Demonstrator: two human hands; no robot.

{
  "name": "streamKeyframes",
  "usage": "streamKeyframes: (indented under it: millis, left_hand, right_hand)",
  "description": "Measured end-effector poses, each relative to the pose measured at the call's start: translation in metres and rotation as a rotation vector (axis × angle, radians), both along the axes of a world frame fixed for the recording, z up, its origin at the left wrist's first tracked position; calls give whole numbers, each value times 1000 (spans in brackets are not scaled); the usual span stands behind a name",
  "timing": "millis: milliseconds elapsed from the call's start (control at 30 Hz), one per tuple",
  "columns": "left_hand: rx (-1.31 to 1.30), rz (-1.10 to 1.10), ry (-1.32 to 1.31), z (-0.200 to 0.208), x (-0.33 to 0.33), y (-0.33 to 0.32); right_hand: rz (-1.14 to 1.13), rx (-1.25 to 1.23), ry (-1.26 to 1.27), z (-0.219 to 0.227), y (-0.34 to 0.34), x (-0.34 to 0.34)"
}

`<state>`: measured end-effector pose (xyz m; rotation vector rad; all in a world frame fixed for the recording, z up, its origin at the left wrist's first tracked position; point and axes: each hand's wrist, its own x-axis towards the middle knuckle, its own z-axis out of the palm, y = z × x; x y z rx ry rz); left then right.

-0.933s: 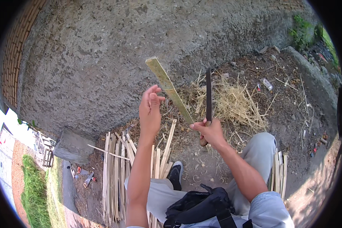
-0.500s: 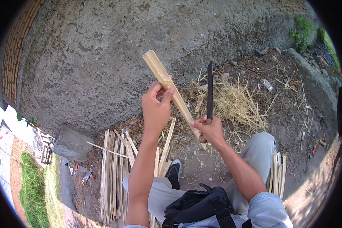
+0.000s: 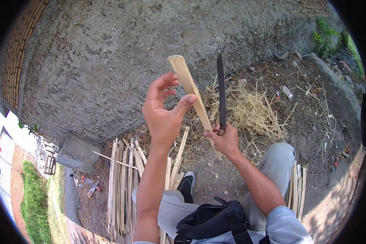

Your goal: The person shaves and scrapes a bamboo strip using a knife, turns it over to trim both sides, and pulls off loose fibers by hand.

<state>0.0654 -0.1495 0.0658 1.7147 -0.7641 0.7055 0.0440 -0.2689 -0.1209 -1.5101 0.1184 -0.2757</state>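
Note:
A pale split bamboo strip (image 3: 186, 79) slants up in front of me, its wider, rough-cut end on top. My left hand (image 3: 165, 110) is open beside it, fingers spread, the thumb up against the strip's edge. My right hand (image 3: 227, 142) grips the handle of a long dark-bladed knife (image 3: 221, 91), which points upward. Between thumb and fingers the same hand also pinches the lower part of the strip. Blade and strip are apart, with the knife to the right.
Long strips (image 3: 120, 187) lie in a bundle at my left, and more strips (image 3: 297, 189) are beside my right knee. A heap of curly shavings (image 3: 252, 112) sits near a rough grey wall (image 3: 105, 69). A handsaw (image 3: 93, 189) lies on the ground at far left.
My left hand has let go of the bamboo strip and spread its fingers. The strip has turned and swung more upright, its top moving right. The knife has risen slightly and tilted left.

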Motion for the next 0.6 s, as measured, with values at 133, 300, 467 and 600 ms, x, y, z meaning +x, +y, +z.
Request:
streamKeyframes:
  millis: [133,300,467,600]
  left_hand:
    - [57,219,-207,5,0,-4]
    - [90,345,-335,6,7,-10]
    - [125,346,-373,5,12,-18]
    - [93,339,-259,7,7,-20]
  right_hand:
    - [7,96,56,8,-1,-2]
    - [11,141,92,8,-2,-3]
    - [-20,121,68,4,-3,-1]
    - [22,112,118,13,-6,-3]
